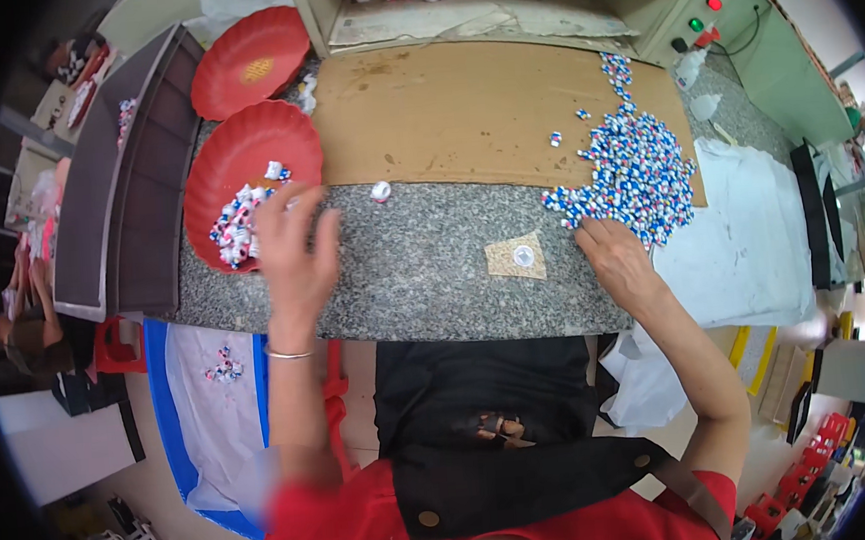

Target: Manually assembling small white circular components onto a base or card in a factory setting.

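At our far left stands a dark crate [127, 201], and below it is a blue bin [164, 409] with a white lining and a few small bits [225, 367] inside. Beside the crate we have two red plates with wavy rims, the back plate [214, 80] bearing a yellow mark and the front plate [292, 129] holding a heap of small white pieces [235, 229] with touches of red and blue. Our left hand [292, 245], blurred, is over the right side of that heap, its fingers loosely spread and the thumb held apart; we cannot tell whether its fingertips touch a piece. Just right of it, a single white piece [380, 191] lies by the near edge of a cardboard sheet [441, 109] on our speckled grey counter [403, 282]. Farther right we see a tan patch [502, 260] with a round white thing [524, 256] on it. Our right hand [614, 255] reaches the near edge of a big pile of blue, white and red pieces [641, 170], fingers bent and close together; we cannot tell if they pinch one. Rightmost on the counter, beside the pile, spreads a white sheet [751, 228]
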